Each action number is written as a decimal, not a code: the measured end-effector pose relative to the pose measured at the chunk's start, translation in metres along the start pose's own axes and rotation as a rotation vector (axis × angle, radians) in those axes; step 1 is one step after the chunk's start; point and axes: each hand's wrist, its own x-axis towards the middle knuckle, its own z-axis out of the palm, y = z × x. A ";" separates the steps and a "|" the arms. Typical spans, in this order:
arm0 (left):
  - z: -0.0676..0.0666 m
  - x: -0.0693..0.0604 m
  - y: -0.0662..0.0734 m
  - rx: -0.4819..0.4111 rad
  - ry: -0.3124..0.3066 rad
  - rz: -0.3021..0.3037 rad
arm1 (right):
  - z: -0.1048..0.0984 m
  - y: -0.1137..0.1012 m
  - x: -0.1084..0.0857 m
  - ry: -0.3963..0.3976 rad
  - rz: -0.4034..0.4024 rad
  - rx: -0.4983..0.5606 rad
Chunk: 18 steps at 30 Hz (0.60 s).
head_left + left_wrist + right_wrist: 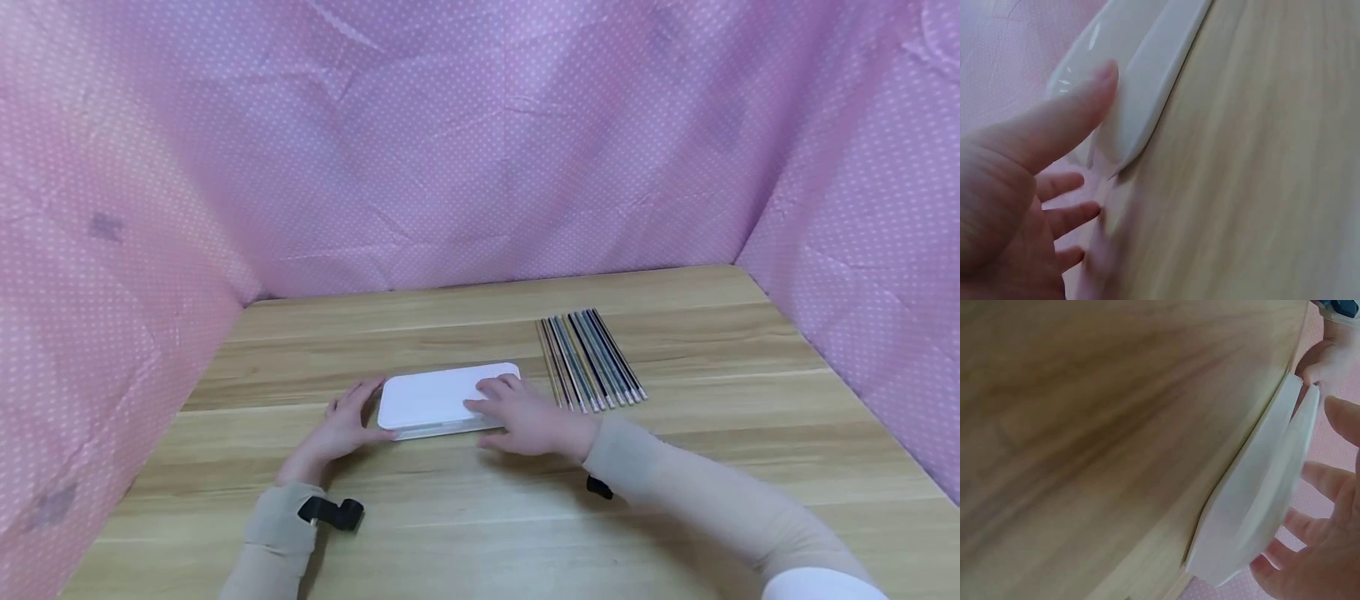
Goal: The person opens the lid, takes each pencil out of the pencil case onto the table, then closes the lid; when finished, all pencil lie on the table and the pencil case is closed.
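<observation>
A white, flat, rounded pencil case [431, 398] lies on the table, its lid raised slightly from the base along the near side, as the gap in both wrist views shows. My left hand [341, 427] spans the left end, thumb [1088, 103] against the near corner and forefinger at the far corner. In the left wrist view the other fingers hang loosely beside the end, and the forefinger is hidden. My right hand [521, 419] lies over the right part of the lid [1285, 475], fingers spread and loosely bent, fingertips at its surface.
Several pencils [585, 358] lie side by side in a row right of the case, slightly slanted. The wooden table [465, 533] is bounded by pink dotted cloth [480, 150] at the back and sides. Each wrist wears a band with a black mount [333, 512].
</observation>
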 end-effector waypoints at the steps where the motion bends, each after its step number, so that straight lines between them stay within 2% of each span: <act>1: -0.001 -0.001 0.000 -0.010 -0.011 0.013 | 0.001 0.000 0.000 -0.010 -0.001 -0.015; 3: -0.004 -0.004 0.002 -0.073 -0.047 0.021 | 0.002 0.000 0.000 -0.029 0.005 -0.040; 6: -0.006 -0.010 0.008 -0.094 -0.095 0.030 | 0.004 0.000 -0.002 -0.052 0.025 -0.046; 8: -0.006 -0.015 0.016 -0.044 -0.114 0.053 | 0.004 0.000 -0.003 -0.072 0.027 -0.073; 10: -0.006 -0.019 0.024 0.073 -0.122 0.101 | 0.005 -0.001 -0.004 -0.085 0.016 -0.110; 13: -0.003 -0.023 0.037 0.173 -0.161 0.157 | 0.006 -0.002 -0.005 -0.099 -0.006 -0.168; 18: 0.001 -0.026 0.052 0.197 -0.218 0.153 | 0.004 -0.004 -0.006 -0.085 -0.026 -0.164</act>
